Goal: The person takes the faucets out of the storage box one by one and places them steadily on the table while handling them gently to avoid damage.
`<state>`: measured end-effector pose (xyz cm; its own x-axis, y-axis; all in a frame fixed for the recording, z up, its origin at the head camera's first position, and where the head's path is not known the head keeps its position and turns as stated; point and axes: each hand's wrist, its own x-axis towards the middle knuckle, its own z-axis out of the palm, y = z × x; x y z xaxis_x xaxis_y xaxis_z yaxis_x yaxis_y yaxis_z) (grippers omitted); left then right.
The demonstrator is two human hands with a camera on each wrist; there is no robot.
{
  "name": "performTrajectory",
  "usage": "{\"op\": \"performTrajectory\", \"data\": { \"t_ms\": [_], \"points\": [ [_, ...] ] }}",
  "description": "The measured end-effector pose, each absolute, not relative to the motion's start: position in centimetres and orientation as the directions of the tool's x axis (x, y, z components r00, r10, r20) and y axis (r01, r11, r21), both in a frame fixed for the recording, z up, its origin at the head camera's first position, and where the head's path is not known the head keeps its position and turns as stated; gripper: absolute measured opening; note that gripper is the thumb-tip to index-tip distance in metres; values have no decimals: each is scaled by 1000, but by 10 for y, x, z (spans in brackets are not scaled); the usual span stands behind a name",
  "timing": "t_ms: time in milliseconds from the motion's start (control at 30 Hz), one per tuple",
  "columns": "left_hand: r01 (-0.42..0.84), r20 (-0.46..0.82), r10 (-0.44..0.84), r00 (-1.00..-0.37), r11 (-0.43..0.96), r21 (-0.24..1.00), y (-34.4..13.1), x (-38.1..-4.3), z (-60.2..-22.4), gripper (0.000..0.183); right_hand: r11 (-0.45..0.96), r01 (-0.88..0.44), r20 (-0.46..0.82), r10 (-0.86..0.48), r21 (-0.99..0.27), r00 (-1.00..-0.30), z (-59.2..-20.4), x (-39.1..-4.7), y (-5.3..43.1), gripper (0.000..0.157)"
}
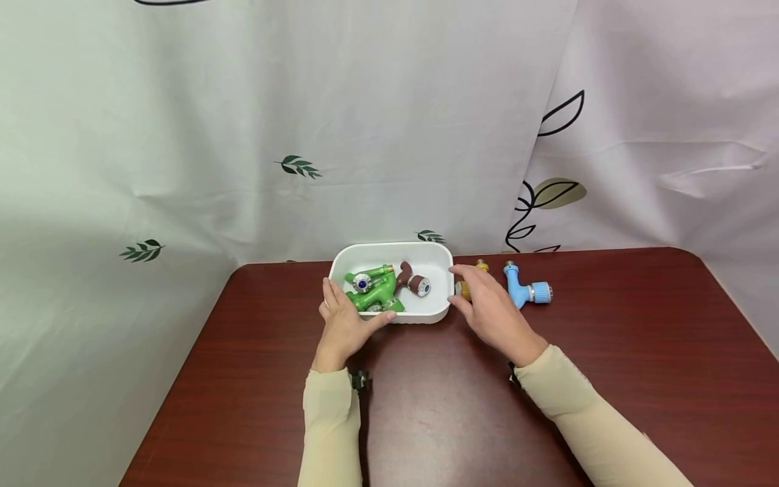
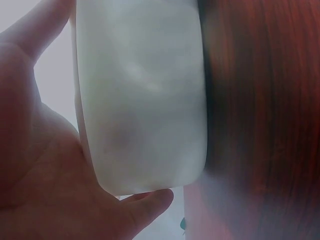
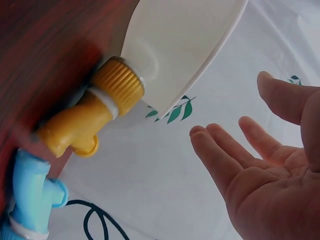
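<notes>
The left hand [image 1: 343,325] grips the near left corner of the white box [image 1: 435,270], its thumb stretched along the near side and its fingers against the left end; the left wrist view shows the palm facing the outer wall and a fingertip bent round the edge of the box. The right hand [image 1: 491,314] is released, with nothing in its grasp: its thumb and fingers are spread well apart beside the right end of the box, and in the right wrist view the fingertips stand clear of the wall, the palm bare. The box is at the far side of the tabletop [image 1: 426,406], near the patterned cloth [image 1: 389,135] behind; whether its base sits flat cannot be told. Inside it, green taps [image 1: 382,292] lie bunched at the left, below the left hand's side of the rim, with a brown tap [image 1: 415,281] just to their right. Outside, a yellow tap [image 3: 82,121] lies with its ribbed knob right up against or just beside the right end of the box, partly covered by the right hand in the head view. Farther right is a blue tap [image 1: 520,289], untouched, its knob turned to the right. Pale sleeves [image 1: 331,419] reach both wrists.
</notes>
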<state>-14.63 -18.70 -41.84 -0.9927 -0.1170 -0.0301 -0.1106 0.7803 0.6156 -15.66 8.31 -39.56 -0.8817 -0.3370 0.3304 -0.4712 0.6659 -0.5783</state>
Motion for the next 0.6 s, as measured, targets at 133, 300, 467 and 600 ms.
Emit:
{"op": "performTrajectory", "data": {
  "t_ms": [133,300,467,600],
  "points": [
    [-112,-30,-118,-993,783,611,-187,-146,-419,138,676,-432,290,-320,-597,-902,-394,-157,76,48],
    [-104,-26,-112,-993,785,611,-188,-146,-419,138,676,-428,291,-314,-600,-904,-392,-158,68,46],
    [-104,-28,-110,-994,783,614,-188,-146,-418,137,673,-417,287,-303,-611,-909,-393,-159,59,46],
    [-104,-29,-109,-994,782,615,-188,-146,-418,137,665,-423,292,-307,-615,-906,-395,-160,53,44]
  ]
}}
